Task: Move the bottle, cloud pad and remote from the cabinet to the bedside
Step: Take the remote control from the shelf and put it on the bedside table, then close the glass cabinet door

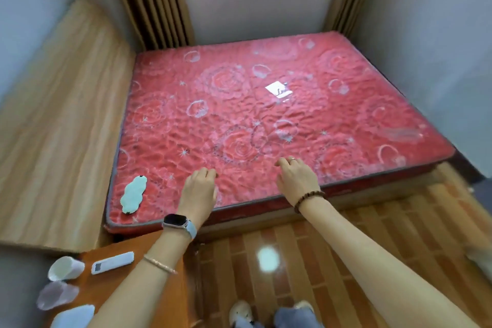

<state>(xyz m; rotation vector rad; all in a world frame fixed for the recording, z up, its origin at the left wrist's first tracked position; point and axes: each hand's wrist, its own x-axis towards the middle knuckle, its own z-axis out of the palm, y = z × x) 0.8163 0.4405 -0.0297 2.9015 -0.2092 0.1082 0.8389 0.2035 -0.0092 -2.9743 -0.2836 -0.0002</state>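
On the near-left corner of the red quilted mattress: one pale green cloud pad, lying flat, just inside the edge. At the bottom left, on the orange cabinet: one white remote, lying flat, well apart from the pad. Beside the remote, toward the cabinet's left edge: one white cup on its side, one pinkish translucent cup below it, and one pale blue container partly cut off by the frame; their exact kind cannot be told. Over the mattress's front edge: left hand, fingers loosely curled, grasping nothing; right hand, likewise loosely curled and empty, a ring on one finger. Whether either hand touches the fabric cannot be told. Left wrist: one smartwatch with a pale strap; a thin bracelet further up the forearm. Right wrist: one dark bead bracelet. Mid-mattress: one small white label. Left of the bed: a light wooden headboard. Far end: tan curtains. Below: glossy brown tiled floor and the person's pale shoes.
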